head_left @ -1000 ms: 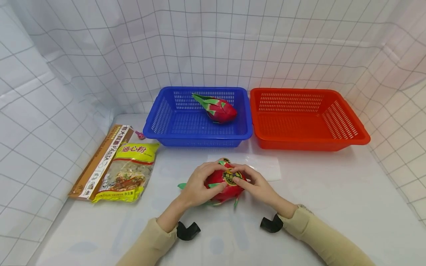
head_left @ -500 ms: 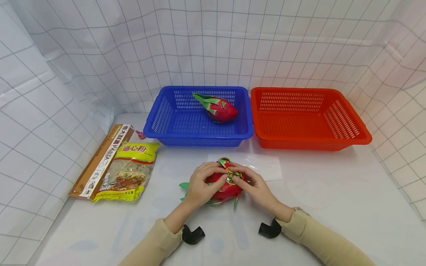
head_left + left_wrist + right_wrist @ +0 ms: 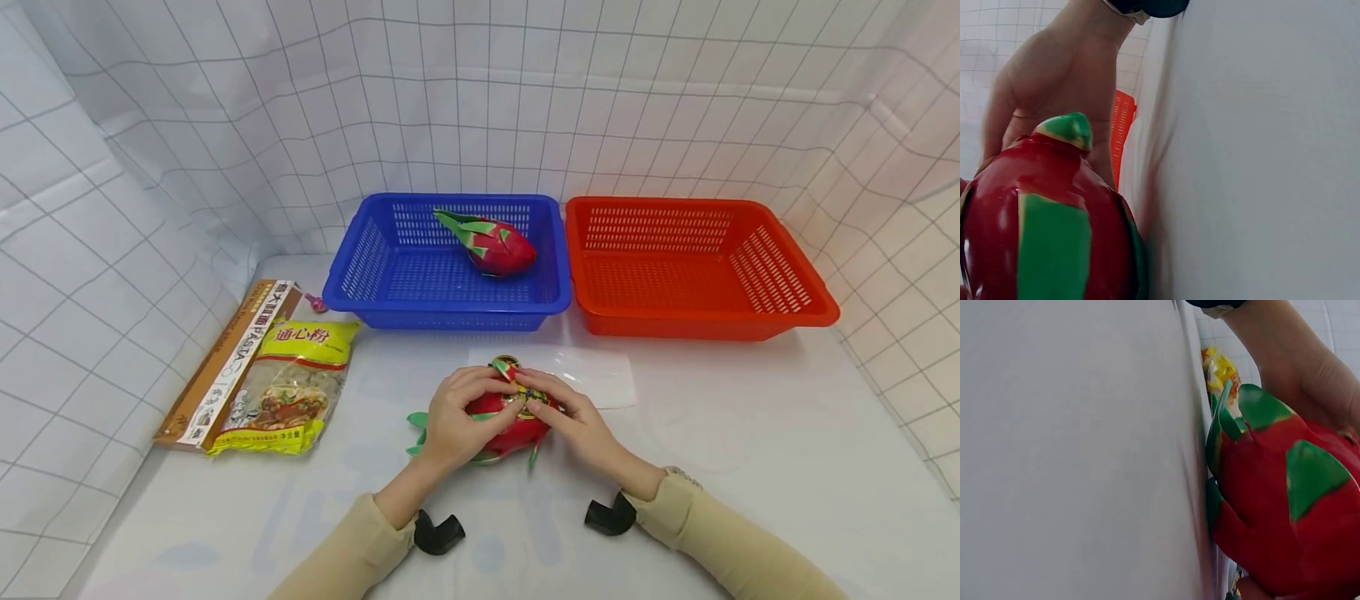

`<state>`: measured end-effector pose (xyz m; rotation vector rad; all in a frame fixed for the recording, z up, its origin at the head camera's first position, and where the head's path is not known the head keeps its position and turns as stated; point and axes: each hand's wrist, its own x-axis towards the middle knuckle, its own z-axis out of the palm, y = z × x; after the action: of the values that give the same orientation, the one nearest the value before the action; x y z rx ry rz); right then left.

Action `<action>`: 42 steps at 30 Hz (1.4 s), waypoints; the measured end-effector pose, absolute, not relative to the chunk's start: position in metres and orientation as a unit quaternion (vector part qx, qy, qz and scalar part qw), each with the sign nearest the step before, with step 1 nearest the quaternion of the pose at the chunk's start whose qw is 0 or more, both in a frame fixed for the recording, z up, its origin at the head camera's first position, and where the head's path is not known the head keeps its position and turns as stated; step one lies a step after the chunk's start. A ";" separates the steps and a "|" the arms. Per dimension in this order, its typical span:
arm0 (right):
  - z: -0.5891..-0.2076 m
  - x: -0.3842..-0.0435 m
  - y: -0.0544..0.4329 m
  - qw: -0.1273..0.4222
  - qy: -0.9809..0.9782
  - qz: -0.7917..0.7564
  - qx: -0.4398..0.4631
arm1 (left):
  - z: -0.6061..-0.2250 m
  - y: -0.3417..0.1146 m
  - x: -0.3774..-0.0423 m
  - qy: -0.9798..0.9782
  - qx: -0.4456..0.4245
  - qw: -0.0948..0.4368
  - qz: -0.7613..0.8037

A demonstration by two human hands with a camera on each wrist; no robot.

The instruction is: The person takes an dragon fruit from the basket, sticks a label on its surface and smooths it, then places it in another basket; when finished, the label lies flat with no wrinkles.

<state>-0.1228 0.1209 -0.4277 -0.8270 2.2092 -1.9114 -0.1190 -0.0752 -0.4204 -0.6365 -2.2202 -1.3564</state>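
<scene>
A red dragon fruit point(image 3: 517, 437) with green scales lies on the table between both hands. My left hand point(image 3: 453, 421) holds its left side, fingers over the far side and thumb on top. On the right side, my right hand point(image 3: 588, 425) grips it the same way. Both thumbs press a round black-and-gold sticker point(image 3: 534, 408), partly covered by them. In the left wrist view the fruit point(image 3: 1054, 244) hides the right hand's point(image 3: 1069, 69) fingertips. The right wrist view shows the fruit point(image 3: 1272, 500) in front of the left hand point(image 3: 1310, 375).
A blue basket point(image 3: 450, 318) holds another dragon fruit point(image 3: 498, 250). Beside it stands a red basket point(image 3: 697, 327). A clear strip point(image 3: 603, 379) lies behind the hands, with a round label point(image 3: 506, 362) near its left end. At left are a pasta box point(image 3: 225, 367), a noodle bag point(image 3: 292, 387) and a small pink item point(image 3: 317, 303).
The left hand has shifted slightly to the right. Both thumbs have come closer together over the sticker, and the fruit stays in nearly the same place.
</scene>
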 end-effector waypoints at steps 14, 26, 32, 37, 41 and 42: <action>-0.428 -0.128 0.130 0.139 0.649 -0.710 -0.235 | -0.409 -0.075 -0.115 -0.777 -0.165 0.123 -0.595; -0.432 -0.128 0.124 0.073 0.681 -0.686 -0.246 | -0.418 -0.078 -0.119 -0.805 -0.200 0.172 -0.531; -0.429 -0.129 0.121 0.070 0.713 -0.658 -0.231 | -0.419 -0.077 -0.121 -0.810 -0.201 0.186 -0.519; -0.429 -0.128 0.120 0.052 0.729 -0.645 -0.223 | -0.416 -0.077 -0.119 -0.791 -0.210 0.192 -0.541; -0.432 -0.128 0.122 0.050 0.715 -0.663 -0.216 | -0.398 -0.074 -0.110 -0.769 -0.219 0.190 -0.570; -0.432 -0.128 0.123 0.053 0.712 -0.667 -0.215 | -0.394 -0.073 -0.108 -0.765 -0.221 0.189 -0.574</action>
<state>-0.1279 0.1231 -0.4324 -0.6532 2.1638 -2.0271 -0.1081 -0.0734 -0.3943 -0.6214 -2.1517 -1.6145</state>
